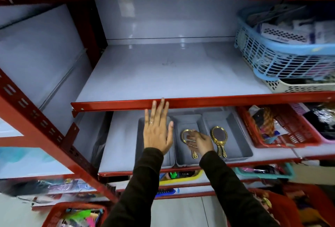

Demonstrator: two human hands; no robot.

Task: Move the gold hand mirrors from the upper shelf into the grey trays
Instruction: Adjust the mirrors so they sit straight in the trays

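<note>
Three grey trays stand side by side on the lower shelf: left tray (140, 136), middle tray (183, 159), right tray (235, 136). In the right tray lie gold hand mirrors (219, 136), oval heads away from me, two handles showing. My right hand (199, 141) is down in the middle tray, fingers on another gold mirror (185, 135) whose handle pokes out below the hand. My left hand (158, 129) hovers flat with fingers spread over the left tray, fingertips at the red lip of the upper shelf (163, 71). No mirrors show on the upper shelf.
A blue basket (282, 56) stacked on a white basket (297, 86) fills the upper shelf's right end. A red basket (282, 127) of accessories stands right of the trays. More baskets of goods sit on the shelves below. A red upright (36, 121) slants at the left.
</note>
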